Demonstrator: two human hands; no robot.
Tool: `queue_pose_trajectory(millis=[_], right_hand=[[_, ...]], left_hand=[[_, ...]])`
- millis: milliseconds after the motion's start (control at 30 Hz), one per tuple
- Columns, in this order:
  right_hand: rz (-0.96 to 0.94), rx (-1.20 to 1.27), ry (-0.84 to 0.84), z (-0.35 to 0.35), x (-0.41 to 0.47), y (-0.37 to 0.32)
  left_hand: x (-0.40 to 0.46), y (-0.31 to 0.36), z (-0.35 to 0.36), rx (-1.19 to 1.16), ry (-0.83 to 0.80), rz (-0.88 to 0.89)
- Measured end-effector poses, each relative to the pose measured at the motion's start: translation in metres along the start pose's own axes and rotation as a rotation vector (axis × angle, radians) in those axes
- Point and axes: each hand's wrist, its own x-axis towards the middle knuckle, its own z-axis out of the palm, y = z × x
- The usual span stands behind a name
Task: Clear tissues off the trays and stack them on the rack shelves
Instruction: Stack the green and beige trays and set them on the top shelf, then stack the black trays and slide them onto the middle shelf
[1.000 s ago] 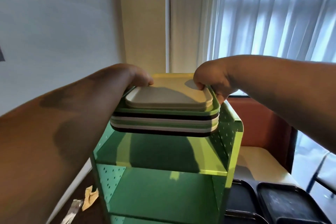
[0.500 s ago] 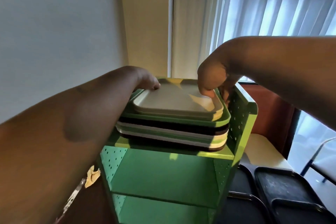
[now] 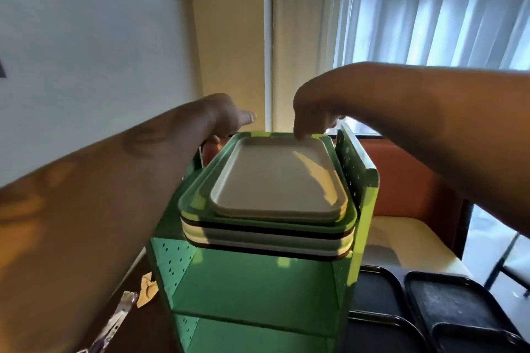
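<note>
Green rack carries the tray stack. Left hand open, empty; right hand, fingers curled, touches the far rim. Advise squaring edges flush before withdrawing.

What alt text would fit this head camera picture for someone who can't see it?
A stack of plastic trays, a grey tray uppermost, sits on the top shelf of a green perforated metal rack. The right hand fingers its far rim; the left hand hovers open beside it.
</note>
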Motion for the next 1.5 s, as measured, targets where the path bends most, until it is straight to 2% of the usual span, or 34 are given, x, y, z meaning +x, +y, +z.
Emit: queue_pose_trajectory(millis=[67,200,233,367,467,633,800,933,1200,1333,1500], right_hand=[[-0.057,0.092,0.116,-0.014,-0.014,0.017],[-0.111,-0.162,0.187,-0.017,-0.012,0.066],[-0.085,-0.155,0.218,-0.015,-0.014,0.08],[0.05,0.306,0.394,-0.008,-0.033,0.132],[0.07,0.474,0.454,0.007,-0.045,0.17],[0.128,0.55,0.586,0.042,-0.065,0.226],[0.153,0.708,0.682,0.115,-0.064,0.292],[0.172,0.787,0.614,0.219,-0.058,0.345],[0.376,0.858,0.195,0.453,-0.056,0.426],[0.474,0.89,-0.022,0.534,-0.061,0.442],[0.717,0.896,-0.201,0.612,-0.088,0.447]], left_hand=[[-0.001,0.02,-0.008,-0.054,0.083,0.155],[-0.017,0.074,-0.013,-0.141,0.1,0.384],[-0.021,0.089,-0.012,-0.142,0.103,0.432],[-0.041,0.148,0.0,-0.08,0.063,0.55],[-0.052,0.189,0.018,-0.02,0.01,0.615],[-0.057,0.242,0.065,0.033,-0.007,0.618],[-0.063,0.287,0.169,-0.009,0.041,0.622],[-0.063,0.299,0.289,-0.095,-0.024,0.509],[-0.094,0.236,0.54,-0.123,-0.435,0.025],[-0.116,0.193,0.61,0.02,-0.561,-0.28],[-0.139,0.153,0.65,0.129,-0.592,-0.465]])
